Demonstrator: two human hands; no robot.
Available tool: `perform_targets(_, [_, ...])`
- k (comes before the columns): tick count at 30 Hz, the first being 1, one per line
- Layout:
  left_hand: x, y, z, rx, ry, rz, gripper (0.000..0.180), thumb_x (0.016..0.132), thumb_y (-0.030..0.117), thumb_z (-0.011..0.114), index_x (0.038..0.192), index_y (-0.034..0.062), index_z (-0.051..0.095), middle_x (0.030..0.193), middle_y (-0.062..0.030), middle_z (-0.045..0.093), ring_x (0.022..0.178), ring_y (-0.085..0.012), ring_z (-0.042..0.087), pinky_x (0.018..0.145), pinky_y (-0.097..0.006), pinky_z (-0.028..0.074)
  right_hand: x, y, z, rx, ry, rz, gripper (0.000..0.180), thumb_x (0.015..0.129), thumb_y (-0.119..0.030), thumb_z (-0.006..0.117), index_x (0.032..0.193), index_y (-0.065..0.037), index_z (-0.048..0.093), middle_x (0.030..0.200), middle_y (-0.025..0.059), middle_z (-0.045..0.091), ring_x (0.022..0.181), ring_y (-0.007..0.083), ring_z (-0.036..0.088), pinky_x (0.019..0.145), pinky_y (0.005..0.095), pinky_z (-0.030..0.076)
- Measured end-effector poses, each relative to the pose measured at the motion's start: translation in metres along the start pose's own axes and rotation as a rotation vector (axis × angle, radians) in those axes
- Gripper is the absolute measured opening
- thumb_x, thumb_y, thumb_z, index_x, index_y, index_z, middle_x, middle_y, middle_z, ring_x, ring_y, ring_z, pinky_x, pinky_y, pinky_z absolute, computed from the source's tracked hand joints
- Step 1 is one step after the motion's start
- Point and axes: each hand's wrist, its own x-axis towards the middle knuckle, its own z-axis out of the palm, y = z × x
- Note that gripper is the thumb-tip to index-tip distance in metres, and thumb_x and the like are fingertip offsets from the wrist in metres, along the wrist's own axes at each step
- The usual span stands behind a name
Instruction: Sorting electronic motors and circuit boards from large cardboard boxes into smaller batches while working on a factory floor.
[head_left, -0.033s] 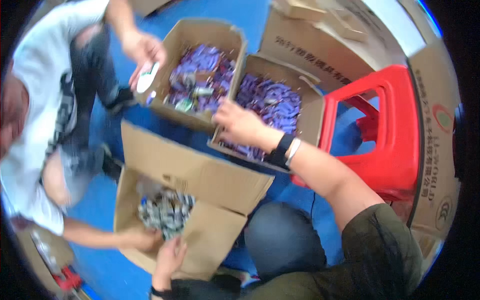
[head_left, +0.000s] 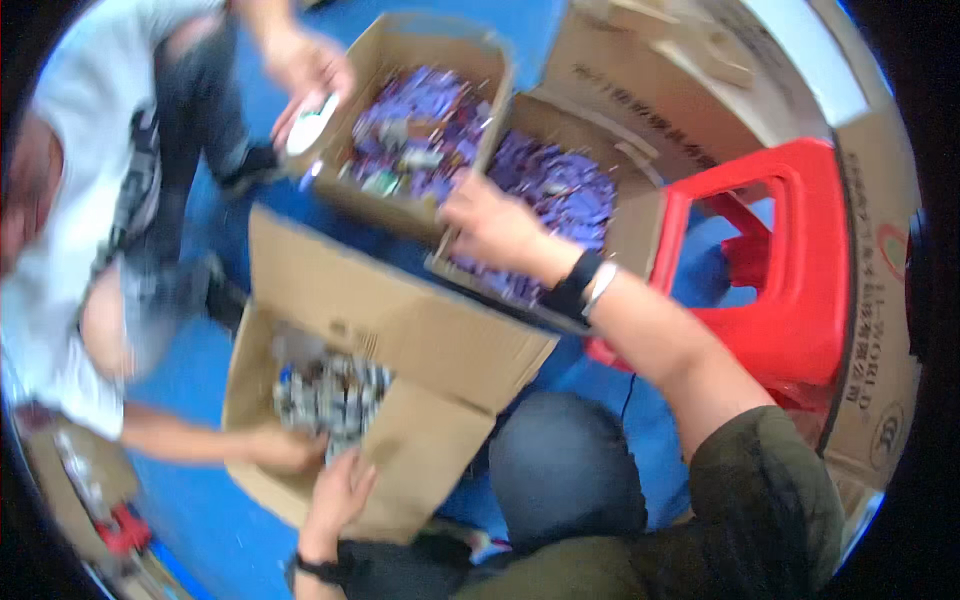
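Observation:
My left hand [head_left: 338, 492] is at the near side of an open cardboard box [head_left: 440, 478] holding a heap of small grey-and-white pieces [head_left: 325, 400]. Its fingers are bent together beside the heap; what they hold, if anything, is too blurred to make out. A co-worker's hand [head_left: 285, 447] reaches into the same box, close to mine. My right hand [head_left: 495, 228] hovers at the adjoining corners of two boxes of small purple pieces. Its fingers curl downward, and their tips are blurred. The left box [head_left: 400, 215] also has some white and green items on its purple heap [head_left: 435, 110].
A co-worker's other hand [head_left: 312, 75] holds a white oval item [head_left: 312, 125] beside the left purple box. The right purple box [head_left: 635, 215] stands near a red plastic stool [head_left: 800, 260]. Large cardboard sheets [head_left: 640, 95] rise behind it. My knee [head_left: 567, 475] is near the grey-piece box.
The whole view has shifted slightly, with the purple-piece boxes higher and farther right. My two hands keep nearly the same places relative to the boxes.

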Motion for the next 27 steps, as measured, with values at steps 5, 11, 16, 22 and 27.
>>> perform_targets(5, [0.027,0.008,0.042,0.366,0.162,0.065,0.06,0.077,0.031,0.06,0.118,-0.0053,0.036,0.111,-0.0265,0.046,0.1,-0.0403,0.047,0.083,-0.041,0.041,-0.005,0.013,0.002,-0.12,0.093,-0.078,0.041,0.063,-0.015,0.066,0.099,-0.007,0.049,0.107,0.0138,0.046,0.117,0.0321,0.035,0.091,0.037,0.039])
perform_targets(11, [0.004,0.032,0.028,0.22,0.157,-0.109,0.056,0.073,0.035,0.062,0.11,-0.0032,0.045,0.098,-0.0204,0.053,0.091,-0.0362,0.052,0.077,-0.042,0.043,-0.002,0.005,0.01,-0.149,0.066,-0.098,0.045,0.063,-0.016,0.068,0.101,-0.006,0.046,0.109,0.0124,0.046,0.119,0.0322,0.033,0.092,0.0378,0.038])
perform_targets(16, [-0.063,0.092,0.013,0.282,0.059,0.1,0.033,0.075,0.029,0.061,0.097,0.0064,0.053,0.074,-0.0099,0.053,0.068,-0.0271,0.057,0.057,-0.035,0.048,-0.005,0.007,0.012,-0.167,0.07,-0.085,0.045,0.063,-0.013,0.066,0.102,-0.005,0.045,0.11,0.0132,0.045,0.12,0.0333,0.032,0.094,0.0381,0.036])
perform_targets(22, [-0.072,0.098,0.031,0.198,-0.219,0.447,0.044,0.077,0.029,0.059,0.11,0.0014,0.048,0.071,-0.0055,0.052,0.064,-0.0225,0.057,0.053,-0.03,0.048,-0.002,0.01,0.012,-0.191,0.077,-0.146,0.047,0.063,-0.012,0.065,0.103,-0.002,0.043,0.11,0.0151,0.045,0.119,0.0336,0.033,0.095,0.038,0.035])
perform_targets(27, [-0.077,0.094,0.045,0.135,-0.359,0.528,0.055,0.076,0.029,0.058,0.118,-0.0022,0.042,0.083,-0.0088,0.05,0.064,-0.0226,0.057,0.053,-0.032,0.049,0.0,0.009,0.016,-0.224,0.075,-0.151,0.049,0.063,-0.013,0.065,0.105,-0.002,0.042,0.111,0.0161,0.044,0.118,0.034,0.033,0.095,0.038,0.034])
